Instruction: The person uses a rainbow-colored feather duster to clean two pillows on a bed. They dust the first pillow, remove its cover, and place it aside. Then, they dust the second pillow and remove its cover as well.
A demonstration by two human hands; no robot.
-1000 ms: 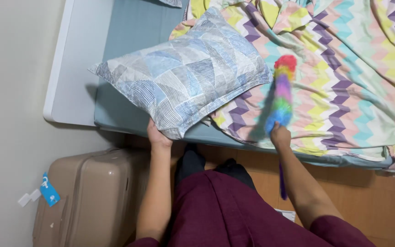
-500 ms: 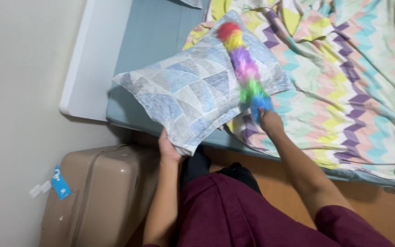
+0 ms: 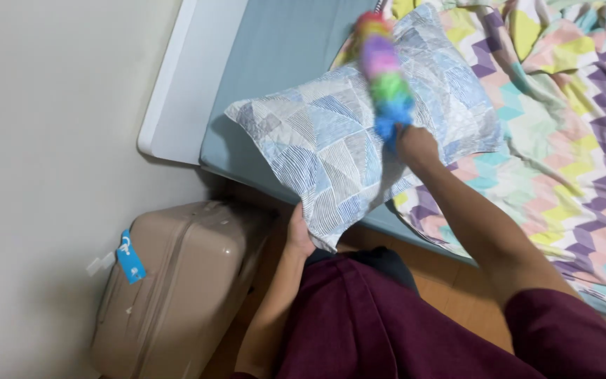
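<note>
L hand gripping lower corner of blue patchwork pillow, fingers closed on fabric. R hand clamped round handle of rainbow feather duster, head blurred, lying across pillow top. Pillow tilted, resting on teal mattress edge, overlapping zigzag pastel blanket. Beige suitcase w/ blue tag on floor beside bed, near L arm.

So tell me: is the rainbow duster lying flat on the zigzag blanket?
No, the right hand holds the rainbow duster up over the pillow.
</note>
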